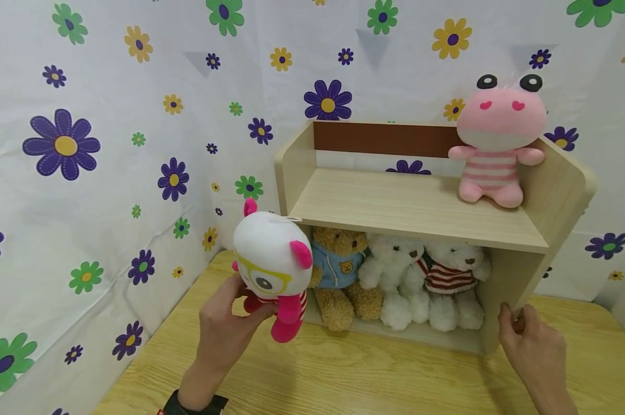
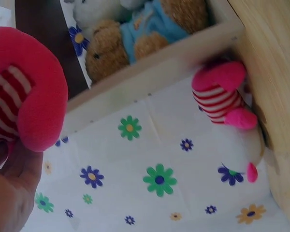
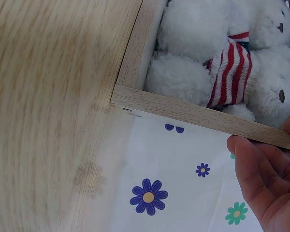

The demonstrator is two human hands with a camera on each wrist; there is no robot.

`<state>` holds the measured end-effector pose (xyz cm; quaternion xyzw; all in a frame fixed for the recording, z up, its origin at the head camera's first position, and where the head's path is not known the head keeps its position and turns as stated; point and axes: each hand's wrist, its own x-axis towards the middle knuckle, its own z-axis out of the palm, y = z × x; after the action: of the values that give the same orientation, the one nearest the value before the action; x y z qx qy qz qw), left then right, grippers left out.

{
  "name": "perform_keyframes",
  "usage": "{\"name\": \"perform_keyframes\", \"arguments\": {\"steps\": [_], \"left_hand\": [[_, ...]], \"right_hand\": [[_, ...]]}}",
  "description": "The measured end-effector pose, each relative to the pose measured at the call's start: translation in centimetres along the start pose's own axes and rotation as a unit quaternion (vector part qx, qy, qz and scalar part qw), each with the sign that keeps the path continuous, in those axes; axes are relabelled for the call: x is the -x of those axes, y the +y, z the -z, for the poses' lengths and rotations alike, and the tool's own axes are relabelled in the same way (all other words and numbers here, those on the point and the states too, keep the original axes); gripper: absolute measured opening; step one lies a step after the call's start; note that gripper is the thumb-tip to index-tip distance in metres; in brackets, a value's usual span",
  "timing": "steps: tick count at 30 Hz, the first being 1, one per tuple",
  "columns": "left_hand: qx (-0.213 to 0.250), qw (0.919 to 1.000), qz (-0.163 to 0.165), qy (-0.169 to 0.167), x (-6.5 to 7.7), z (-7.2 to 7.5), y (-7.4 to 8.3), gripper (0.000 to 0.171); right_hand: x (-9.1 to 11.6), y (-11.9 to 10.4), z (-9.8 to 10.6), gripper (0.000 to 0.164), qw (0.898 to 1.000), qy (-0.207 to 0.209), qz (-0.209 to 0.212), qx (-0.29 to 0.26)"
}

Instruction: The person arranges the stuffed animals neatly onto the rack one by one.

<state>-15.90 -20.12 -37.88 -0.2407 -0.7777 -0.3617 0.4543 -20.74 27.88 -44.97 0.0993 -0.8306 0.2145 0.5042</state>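
My left hand (image 1: 229, 323) grips a plush toy (image 1: 271, 253) with a white head, yellow glasses, magenta ears and limbs and a red-striped body. It is held up in front of the shelf's left end; the left wrist view shows its magenta limbs and striped belly. At the other end, my right hand (image 1: 535, 346) pinches the front edge of the right side panel of the wooden shelf (image 1: 515, 288). In the right wrist view, thumb and fingers lie on either side of that panel (image 3: 198, 113).
Lower compartment: a brown bear (image 1: 338, 271) in blue and two white bears (image 1: 395, 276), one in a striped sweater. A pink plush toy (image 1: 499, 138) sits at the upper level's right. Another magenta striped plush (image 2: 217, 96) lies beside the shelf. Flowered cloth (image 1: 110, 230) surrounds the table (image 1: 312, 380).
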Motion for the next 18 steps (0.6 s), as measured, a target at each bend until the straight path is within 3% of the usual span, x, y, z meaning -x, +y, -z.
{"name": "perform_keyframes", "arguments": {"steps": [10, 18], "left_hand": [[0.064, 0.9972, -0.005, -0.040, -0.9, -1.6, 2.7, 0.055], [0.076, 0.9942, 0.031, -0.069, -1.9, -2.3, 3.9, 0.063]], "right_hand": [[0.0, -0.2, 0.2, 0.028, 1.000, 0.005, 0.007, -0.003], [-0.2, 0.0, 0.3, 0.031, 1.000, 0.003, 0.024, 0.000]]}}
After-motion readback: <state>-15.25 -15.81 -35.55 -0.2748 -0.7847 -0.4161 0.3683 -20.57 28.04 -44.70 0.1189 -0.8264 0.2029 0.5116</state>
